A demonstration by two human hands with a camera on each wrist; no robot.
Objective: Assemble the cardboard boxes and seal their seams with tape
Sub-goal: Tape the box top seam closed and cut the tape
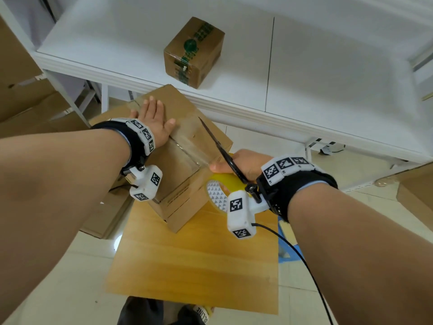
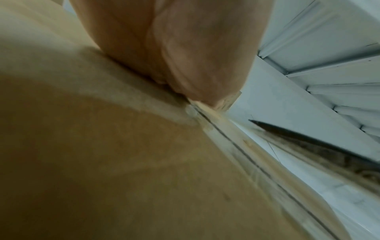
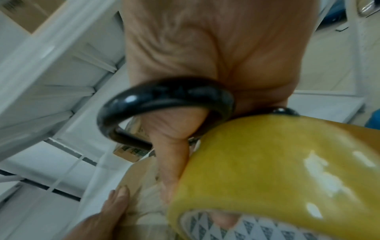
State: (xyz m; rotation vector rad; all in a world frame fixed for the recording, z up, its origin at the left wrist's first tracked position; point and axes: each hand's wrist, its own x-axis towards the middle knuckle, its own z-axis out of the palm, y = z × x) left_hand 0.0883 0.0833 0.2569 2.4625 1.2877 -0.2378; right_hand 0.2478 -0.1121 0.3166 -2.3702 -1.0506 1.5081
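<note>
**Box pinned flat, tape and scissors in 1 hand**

The box (image 1: 178, 160) sat tilted on a wooden board (image 1: 194, 266), its top strip of clear tape running toward the roll. The left hand (image 1: 152, 118) lay flat on it, fingers straight and spread. The right hand (image 1: 243, 164) was curled round the yellow tape roll (image 1: 225, 184) and black scissors (image 1: 220, 148), blades closed and slanting across the box's near corner. Behind, a taped box (image 1: 194, 52) stood on a white shelf (image 1: 328, 78). Flat cardboard (image 1: 28, 95) lay at left. A black cable (image 1: 304, 266) trailed from the right wrist.
</note>
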